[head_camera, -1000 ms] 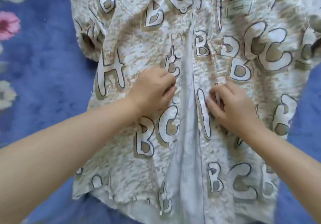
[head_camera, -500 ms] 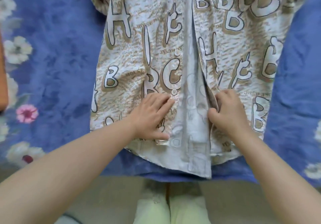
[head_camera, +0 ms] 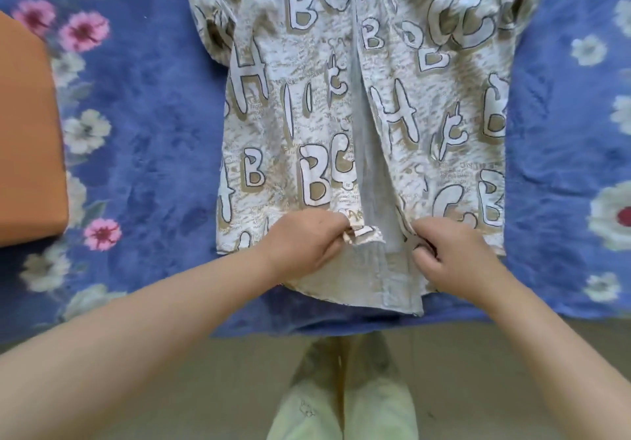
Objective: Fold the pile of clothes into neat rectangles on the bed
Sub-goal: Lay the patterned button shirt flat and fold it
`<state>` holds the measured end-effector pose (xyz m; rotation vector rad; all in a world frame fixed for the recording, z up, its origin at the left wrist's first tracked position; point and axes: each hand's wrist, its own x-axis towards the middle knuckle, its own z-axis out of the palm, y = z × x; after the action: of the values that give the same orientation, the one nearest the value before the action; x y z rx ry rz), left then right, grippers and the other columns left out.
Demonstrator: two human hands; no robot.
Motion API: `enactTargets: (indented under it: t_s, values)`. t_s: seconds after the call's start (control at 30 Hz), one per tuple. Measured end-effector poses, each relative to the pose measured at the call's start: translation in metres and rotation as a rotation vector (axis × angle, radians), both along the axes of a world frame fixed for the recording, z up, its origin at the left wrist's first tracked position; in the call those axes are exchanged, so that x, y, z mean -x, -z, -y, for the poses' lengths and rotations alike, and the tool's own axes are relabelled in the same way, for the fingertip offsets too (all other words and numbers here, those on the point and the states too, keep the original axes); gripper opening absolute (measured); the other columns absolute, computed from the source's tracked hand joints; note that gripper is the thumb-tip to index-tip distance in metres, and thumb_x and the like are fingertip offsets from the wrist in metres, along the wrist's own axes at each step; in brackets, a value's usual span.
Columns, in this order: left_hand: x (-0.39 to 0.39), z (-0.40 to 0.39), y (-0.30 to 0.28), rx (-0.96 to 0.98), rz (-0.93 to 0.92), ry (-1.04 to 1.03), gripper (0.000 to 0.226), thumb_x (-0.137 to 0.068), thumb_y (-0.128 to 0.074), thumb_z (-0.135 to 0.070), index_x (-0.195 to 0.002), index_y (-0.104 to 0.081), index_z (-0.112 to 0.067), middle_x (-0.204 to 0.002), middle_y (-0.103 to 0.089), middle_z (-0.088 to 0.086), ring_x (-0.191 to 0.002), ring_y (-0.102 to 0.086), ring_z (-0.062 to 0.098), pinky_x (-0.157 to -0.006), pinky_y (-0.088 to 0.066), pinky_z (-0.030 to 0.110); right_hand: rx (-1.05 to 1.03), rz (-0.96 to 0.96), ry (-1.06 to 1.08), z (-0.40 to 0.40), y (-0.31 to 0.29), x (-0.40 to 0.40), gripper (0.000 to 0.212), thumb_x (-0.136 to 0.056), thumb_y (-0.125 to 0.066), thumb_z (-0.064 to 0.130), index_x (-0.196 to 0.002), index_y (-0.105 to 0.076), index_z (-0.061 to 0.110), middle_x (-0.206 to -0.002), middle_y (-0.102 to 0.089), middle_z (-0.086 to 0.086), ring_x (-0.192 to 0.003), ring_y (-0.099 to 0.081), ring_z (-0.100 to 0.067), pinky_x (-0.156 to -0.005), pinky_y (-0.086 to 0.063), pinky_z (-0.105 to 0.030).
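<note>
Hands reach the hem of the open shirt

Since a second ago both hands have slid down the front opening from mid-chest: the left hand (head_camera: 304,243) now pinches the left panel's bottom corner, the right hand (head_camera: 450,255) grips the other edge. The shirt (head_camera: 426,132) lies face up on the blue floral bed (head_camera: 153,115), fronts being aligned before folding. Its print reads B, C, H.

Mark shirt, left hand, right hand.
shirt (head_camera: 392,104), head view, mid front panel.
left hand (head_camera: 304,245), head view, back of hand.
right hand (head_camera: 454,255), head view, back of hand.
</note>
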<state>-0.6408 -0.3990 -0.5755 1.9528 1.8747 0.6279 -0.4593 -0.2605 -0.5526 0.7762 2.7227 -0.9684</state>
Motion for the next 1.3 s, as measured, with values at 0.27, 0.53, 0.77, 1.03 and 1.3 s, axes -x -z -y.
enactTargets:
  t_s: [0.27,0.53,0.77,1.03,1.3]
  values:
    - [-0.009,0.040,0.026,0.849,-0.131,0.441,0.025,-0.090,-0.044,-0.020,-0.098,-0.062,-0.005,-0.106,-0.059,0.010,-0.100,-0.052,0.030,-0.081,-0.044,0.038,0.465,0.504,-0.017,0.017,0.015,-0.010,0.031,-0.097,-0.043,0.018,-0.124,-0.057,0.016,-0.118,-0.061,0.000,-0.111,-0.054,-0.018,-0.087,-0.036,-0.022]
    - [-0.006,0.012,0.020,0.626,0.055,-0.150,0.026,-0.098,-0.038,-0.027,-0.113,-0.055,-0.013,-0.103,-0.060,0.002,-0.097,-0.055,0.020,-0.074,-0.046,0.031,-0.172,0.568,0.380,-0.038,0.039,-0.053,0.073,-0.073,-0.061,0.008,-0.140,-0.032,0.015,-0.144,-0.023,-0.015,-0.128,-0.026,-0.036,-0.098,-0.033,-0.046]
    - [-0.045,-0.021,0.026,0.809,0.275,-0.604,0.051,-0.093,-0.051,-0.038,-0.132,-0.033,-0.010,-0.086,-0.055,0.003,-0.079,-0.056,0.022,-0.068,-0.047,0.036,-0.293,0.197,0.290,-0.060,0.053,-0.071,0.039,-0.053,-0.057,-0.025,-0.088,-0.060,-0.008,-0.087,-0.051,-0.028,-0.063,-0.053,-0.043,-0.048,-0.035,-0.034]
    - [-0.074,-0.050,0.017,0.956,0.441,-0.580,0.023,-0.095,-0.050,-0.022,-0.113,-0.043,-0.009,-0.091,-0.050,0.005,-0.083,-0.045,0.019,-0.065,-0.037,0.027,-0.432,0.304,-0.348,-0.115,0.032,-0.123,0.066,-0.016,-0.074,-0.012,-0.070,-0.042,0.009,-0.058,-0.047,-0.014,-0.047,-0.051,-0.030,-0.038,-0.027,-0.023]
    - [-0.104,-0.058,0.029,1.012,0.359,-0.485,0.015,-0.092,-0.055,-0.022,-0.087,-0.047,-0.010,-0.084,-0.051,0.008,-0.074,-0.046,0.020,-0.055,-0.034,0.027,-0.510,0.647,-0.417,-0.129,0.037,-0.155,0.041,-0.064,-0.071,0.007,-0.103,-0.058,0.009,-0.092,-0.057,-0.008,-0.084,-0.058,-0.029,-0.056,-0.038,-0.030]
